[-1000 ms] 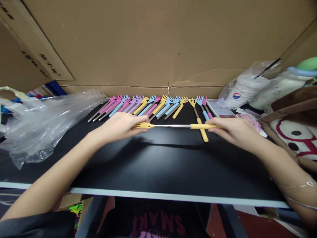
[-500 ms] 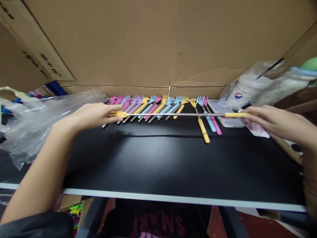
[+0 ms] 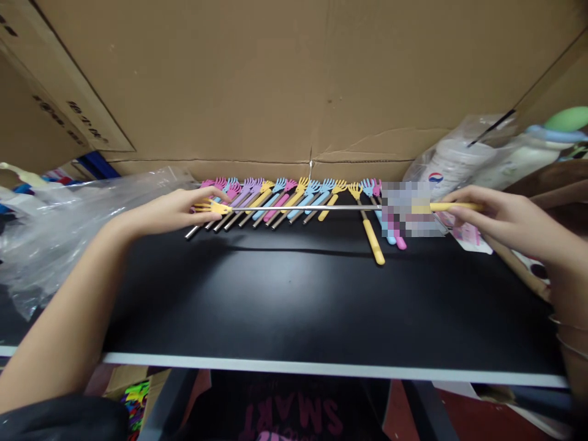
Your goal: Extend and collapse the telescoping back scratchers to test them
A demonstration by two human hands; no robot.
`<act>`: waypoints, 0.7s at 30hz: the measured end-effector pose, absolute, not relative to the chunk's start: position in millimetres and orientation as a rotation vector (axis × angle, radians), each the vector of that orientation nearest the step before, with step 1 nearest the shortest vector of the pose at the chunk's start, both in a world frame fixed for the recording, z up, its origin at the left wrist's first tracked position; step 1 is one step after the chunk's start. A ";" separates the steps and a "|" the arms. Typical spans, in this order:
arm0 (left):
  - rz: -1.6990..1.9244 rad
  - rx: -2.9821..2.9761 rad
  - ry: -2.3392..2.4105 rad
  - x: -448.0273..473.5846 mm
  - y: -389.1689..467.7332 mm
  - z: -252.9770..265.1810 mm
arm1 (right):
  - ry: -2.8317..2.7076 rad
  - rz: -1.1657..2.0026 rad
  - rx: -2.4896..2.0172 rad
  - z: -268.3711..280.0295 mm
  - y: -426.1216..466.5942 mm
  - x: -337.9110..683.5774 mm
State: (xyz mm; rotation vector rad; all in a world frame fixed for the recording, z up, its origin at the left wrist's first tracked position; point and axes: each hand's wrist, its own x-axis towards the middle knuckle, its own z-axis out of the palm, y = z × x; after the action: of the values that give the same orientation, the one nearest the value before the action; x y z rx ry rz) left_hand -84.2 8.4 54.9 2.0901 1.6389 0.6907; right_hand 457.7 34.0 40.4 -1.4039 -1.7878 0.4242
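A yellow back scratcher [image 3: 307, 208] with an extended metal telescopic rod stretches level above the black table. My left hand [image 3: 168, 211] holds its claw head between thumb and fingers. At the other end, my right hand [image 3: 500, 217] grips the yellow handle. Behind the rod lies a slanted row of pink, blue, purple and yellow back scratchers, one with a yellow handle [image 3: 327, 207]. Farther right, another yellow back scratcher [image 3: 373, 241] lies apart, beside a blue one and a pink one [image 3: 401, 242]. Pixelation covers part of the held handle and the things behind it.
Cardboard [image 3: 220, 79] stands along the back of the black table [image 3: 285, 306]. Clear plastic bags [image 3: 59, 226] lie at left. At right are a bagged white cup [image 3: 454, 165] and a bottle with a green lid [image 3: 567, 119]. An open box with colourful pieces [image 3: 136, 398] sits below the edge.
My left fingers have loosened and straightened slightly, showing more of the claw head. The rod stays stretched between both hands. The view has shifted slightly.
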 end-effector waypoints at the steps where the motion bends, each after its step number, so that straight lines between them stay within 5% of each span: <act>1: 0.616 2.072 1.590 -85.5 8.4 56.5 | -1.789 0.488 -1.383 42.8 32.9 455.7; 3: 0.499 2.057 1.520 -87.1 8.0 59.8 | -1.792 0.637 -1.311 47.9 31.5 450.1; 10: 0.930 1.856 1.492 -69.8 9.7 57.9 | -1.419 1.030 -1.085 47.5 38.6 427.4; 16: 1.292 1.519 1.410 -46.8 18.1 39.0 | -1.095 1.092 -1.129 33.3 42.3 408.7; 21: 1.172 1.535 1.325 -21.0 11.4 20.0 | -1.107 1.099 -1.190 22.9 34.9 391.3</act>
State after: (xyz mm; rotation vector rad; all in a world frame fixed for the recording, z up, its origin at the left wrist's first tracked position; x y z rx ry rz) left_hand -21.0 11.4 20.0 1.5350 1.3246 1.1723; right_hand 391.3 34.9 22.9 -1.1896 -1.1067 1.0993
